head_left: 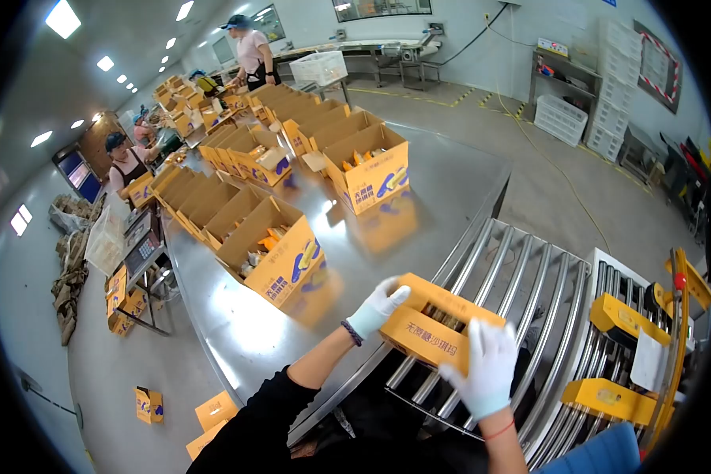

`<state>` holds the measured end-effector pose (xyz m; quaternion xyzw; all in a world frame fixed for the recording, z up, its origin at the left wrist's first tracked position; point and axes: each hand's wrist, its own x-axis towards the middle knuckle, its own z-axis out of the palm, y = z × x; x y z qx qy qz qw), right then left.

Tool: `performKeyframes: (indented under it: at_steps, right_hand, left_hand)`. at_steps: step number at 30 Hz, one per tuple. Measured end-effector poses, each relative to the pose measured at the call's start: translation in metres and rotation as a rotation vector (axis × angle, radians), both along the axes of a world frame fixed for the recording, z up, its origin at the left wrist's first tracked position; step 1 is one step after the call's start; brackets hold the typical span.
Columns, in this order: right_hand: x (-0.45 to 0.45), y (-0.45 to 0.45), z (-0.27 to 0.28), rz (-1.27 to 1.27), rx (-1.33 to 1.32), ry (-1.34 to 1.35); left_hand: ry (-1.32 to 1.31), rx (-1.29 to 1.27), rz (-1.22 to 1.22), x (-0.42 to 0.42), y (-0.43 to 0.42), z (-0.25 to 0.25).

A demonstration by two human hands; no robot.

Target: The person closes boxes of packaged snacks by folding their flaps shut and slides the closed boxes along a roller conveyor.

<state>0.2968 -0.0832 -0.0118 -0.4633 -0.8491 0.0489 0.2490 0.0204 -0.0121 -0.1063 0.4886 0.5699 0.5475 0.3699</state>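
A yellow-orange cardboard box (428, 343) with dark printed characters sits tilted over the near end of the roller conveyor. Two long flaps are folded partly inward, leaving a gap through which small wrapped items show. My left hand (378, 306), in a white glove, grips its left end, thumb along the top edge. Around the right end is my white-gloved right hand (486, 370), its fingers slightly blurred against the flap and front face. On the steel table, the nearest open box (280, 265) holds orange and white packets. Another open box (371, 178) stands farther right.
Steel rollers (521, 288) lead to a machine with yellow side guides (608, 399) at the right. Rows of open boxes (205, 201) line the steel table (442, 158). Co-workers (253, 55) stand farther back. A scale (141, 246) is at the left, and flattened cardboard (213, 419) lies low.
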Motion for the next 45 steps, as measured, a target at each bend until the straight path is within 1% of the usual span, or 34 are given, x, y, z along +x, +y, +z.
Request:
performKeyframes:
  at_steps: [3,4,6,7,8,9,10,11,12,13,15,17,18,20,21,22,23,24,25,26,28,29,30,31,33,35,36,37,39,40,41,43,44,45]
  right_hand:
    - [0.023,-0.013,-0.021,0.064,-0.056,-0.024]
    - [0.033,-0.012,-0.022,0.050,-0.046,-0.084]
    - [0.059,-0.001,-0.024,-0.128,-0.043,-0.196]
    - [0.076,0.010,-0.030,-0.219,0.001,-0.263]
    - [0.087,0.021,-0.031,-0.328,-0.014,-0.276]
    - [0.094,0.033,-0.028,-0.439,-0.025,-0.289]
    - [0.097,0.043,-0.019,-0.481,-0.085,-0.272]
    - [0.102,0.051,-0.019,-0.479,-0.116,-0.240]
    - [0.108,0.061,-0.025,-0.486,-0.053,-0.246]
    - [0.117,0.065,-0.033,-0.491,0.000,-0.255]
    - [0.141,0.070,-0.041,-0.576,0.019,-0.292]
    - [0.158,0.073,-0.049,-0.662,0.037,-0.313]
    - [0.167,0.070,-0.054,-0.679,0.080,-0.327]
    - [0.173,0.062,-0.058,-0.705,0.180,-0.347]
    - [0.178,0.059,-0.063,-0.707,0.164,-0.357]
    - [0.183,0.061,-0.067,-0.705,0.178,-0.340]
    - [0.187,0.062,-0.069,-0.704,0.195,-0.322]
    - [0.181,0.056,-0.060,-0.665,0.307,-0.328]
    - [0.179,0.052,-0.060,-0.670,0.300,-0.336]
    - [0.177,0.050,-0.062,-0.585,0.185,-0.237]
    - [0.153,0.041,-0.058,-0.482,-0.076,0.035]
    - [0.140,0.036,-0.081,-0.238,-0.047,0.366]
    - [0.122,0.027,-0.090,-0.189,-0.127,0.371]
    - [0.096,0.018,-0.073,-0.045,-0.114,0.281]
    - [0.059,0.002,-0.054,0.062,-0.120,0.222]
    - [0.039,-0.007,-0.028,0.117,-0.117,0.282]
    - [0.035,-0.008,-0.014,0.143,-0.114,0.290]
    - [0.030,-0.010,0.008,0.148,-0.080,0.243]
    - [0.023,-0.007,0.013,0.131,-0.093,0.106]
    - [0.025,-0.002,0.001,0.177,-0.116,0.100]
    - [0.033,0.006,-0.014,0.202,-0.112,0.072]
    - [0.042,0.018,-0.028,0.351,-0.172,0.226]
    - [0.048,0.022,-0.027,0.350,-0.180,0.220]
    - [0.050,0.027,-0.023,0.341,-0.343,0.326]
  left_hand:
    - [-0.099,-0.277,-0.338,0.006,0.002,0.033]
    - [-0.061,-0.268,-0.406,0.015,0.012,0.035]
    - [-0.189,-0.204,-0.317,0.060,0.033,0.019]
    - [-0.294,-0.151,-0.213,0.095,0.036,0.028]
    - [0.027,-0.079,-0.060,0.126,0.037,0.042]
    - [-0.017,0.004,0.006,0.166,0.050,0.007]
    - [0.135,0.196,-0.075,0.197,0.056,-0.010]
    - [0.015,0.249,-0.238,0.225,0.050,-0.002]
    - [0.070,0.108,-0.373,0.238,0.041,0.005]
    - [-0.116,-0.230,-0.838,0.236,0.044,0.008]
    - [-0.010,-0.246,-0.934,0.219,0.028,0.015]
    - [0.279,-0.056,-0.665,0.160,0.005,0.042]
    - [0.401,0.231,-0.398,0.126,-0.003,0.042]
    - [0.982,0.366,-0.019,0.043,-0.024,0.084]
    - [1.101,0.560,0.231,0.008,-0.041,0.089]
    - [1.207,0.253,0.312,-0.027,-0.061,0.103]
    - [1.328,0.257,0.524,-0.051,-0.080,0.109]
    - [1.390,0.066,0.517,-0.087,-0.099,0.100]
    - [1.444,-0.128,0.506,-0.109,-0.111,0.088]
    - [1.437,-0.133,0.496,-0.107,-0.114,0.090]
    - [1.270,-0.504,0.334,-0.102,-0.115,0.102]
    - [1.268,-0.504,0.327,-0.098,-0.108,0.104]
    - [1.206,-0.367,0.207,-0.086,-0.098,0.105]
    - [1.137,-0.231,0.089,-0.073,-0.086,0.104]
    - [0.956,-0.318,-0.116,-0.032,-0.069,0.142]
    - [0.310,0.127,-0.212,-0.023,-0.056,0.131]
    - [0.471,0.114,-0.081,-0.012,-0.059,0.153]
    - [0.828,0.261,0.146,-0.009,-0.060,0.154]
    - [0.668,0.039,-0.041,-0.024,-0.056,0.145]
    - [0.470,0.051,-0.366,-0.028,-0.050,0.140]
    - [0.249,-0.117,-0.507,-0.020,-0.056,0.133]
    - [0.802,0.003,-0.581,0.004,-0.056,0.124]
    - [0.823,-0.113,-0.434,0.017,-0.055,0.123]
    - [0.816,-0.119,-0.437,0.022,-0.049,0.117]
